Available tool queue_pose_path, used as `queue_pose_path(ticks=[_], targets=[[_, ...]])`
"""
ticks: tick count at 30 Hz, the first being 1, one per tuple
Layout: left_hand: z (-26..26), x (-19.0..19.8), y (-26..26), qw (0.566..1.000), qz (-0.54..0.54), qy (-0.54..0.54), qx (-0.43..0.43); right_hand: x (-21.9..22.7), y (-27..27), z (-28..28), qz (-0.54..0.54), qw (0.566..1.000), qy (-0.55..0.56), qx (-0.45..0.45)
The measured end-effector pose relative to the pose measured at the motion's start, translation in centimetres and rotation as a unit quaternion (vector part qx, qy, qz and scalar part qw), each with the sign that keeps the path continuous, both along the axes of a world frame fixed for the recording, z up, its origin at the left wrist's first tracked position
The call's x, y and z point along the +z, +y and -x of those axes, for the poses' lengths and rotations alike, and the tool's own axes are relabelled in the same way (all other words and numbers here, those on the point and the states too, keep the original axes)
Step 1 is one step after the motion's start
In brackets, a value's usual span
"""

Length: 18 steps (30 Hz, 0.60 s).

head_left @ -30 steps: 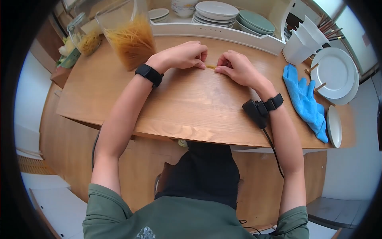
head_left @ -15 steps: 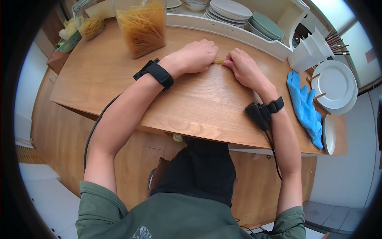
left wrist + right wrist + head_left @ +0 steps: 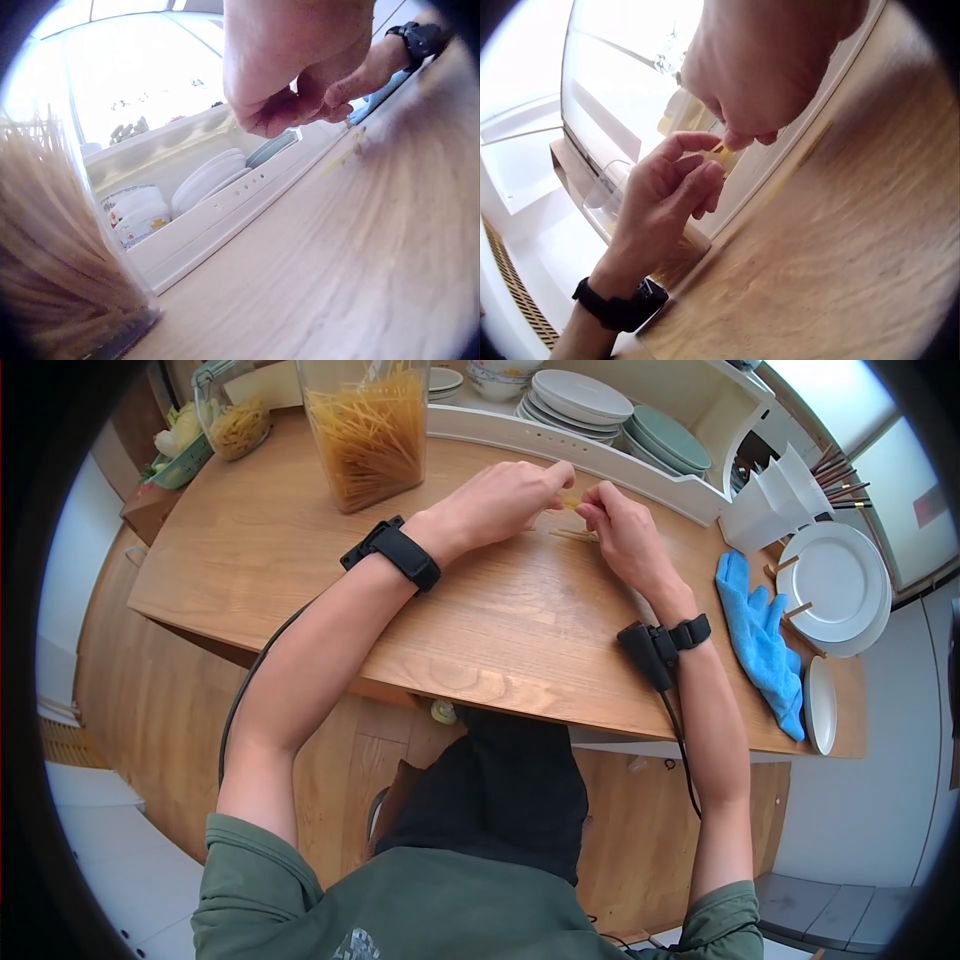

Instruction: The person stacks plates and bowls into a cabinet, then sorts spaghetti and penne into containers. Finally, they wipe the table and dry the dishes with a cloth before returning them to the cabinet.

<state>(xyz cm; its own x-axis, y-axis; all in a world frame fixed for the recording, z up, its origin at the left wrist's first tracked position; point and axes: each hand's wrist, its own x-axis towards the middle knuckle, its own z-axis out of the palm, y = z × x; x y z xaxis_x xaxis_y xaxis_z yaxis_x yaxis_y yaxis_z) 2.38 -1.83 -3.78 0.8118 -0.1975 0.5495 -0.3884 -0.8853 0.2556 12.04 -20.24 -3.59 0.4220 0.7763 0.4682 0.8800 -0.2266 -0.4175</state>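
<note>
My left hand and right hand are close together above the far middle of the wooden table. Between their fingertips they pinch a small yellow piece, one hand at each side of it; I cannot tell its exact kind. In the head view it shows as a spot of yellow between the hands. Below them a few thin pale-yellow spaghetti strands lie on the tabletop, partly hidden by the right hand. To the left of the left hand stands a tall clear container full of dry spaghetti.
Behind the hands is a white rack with stacked plates and bowls. A blue glove, a small dish and upright plates are on the right. A glass jar stands at the far left.
Both hands have lifted and turned from the tabletop, where they held yellow strands between them. Strands now lie loose beneath the hands. The head view has shifted a little.
</note>
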Motion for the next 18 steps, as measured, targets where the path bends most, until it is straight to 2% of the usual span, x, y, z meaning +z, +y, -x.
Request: queue_pose_path(ticks=[6,10,18], targets=[[-0.10,-0.16,-0.05,0.999,0.003,0.007,-0.038,0.53,-0.21,0.30,-0.018,0.999,-0.003,0.040],[-0.31,-0.30,-0.08,0.998,0.018,0.019,-0.054,0.58,-0.15,0.42,-0.030,0.999,0.007,0.037],[-0.27,-0.26,-0.02,0.999,-0.017,0.005,-0.036,0.65,-0.08,0.61,-0.059,0.996,0.042,0.044]])
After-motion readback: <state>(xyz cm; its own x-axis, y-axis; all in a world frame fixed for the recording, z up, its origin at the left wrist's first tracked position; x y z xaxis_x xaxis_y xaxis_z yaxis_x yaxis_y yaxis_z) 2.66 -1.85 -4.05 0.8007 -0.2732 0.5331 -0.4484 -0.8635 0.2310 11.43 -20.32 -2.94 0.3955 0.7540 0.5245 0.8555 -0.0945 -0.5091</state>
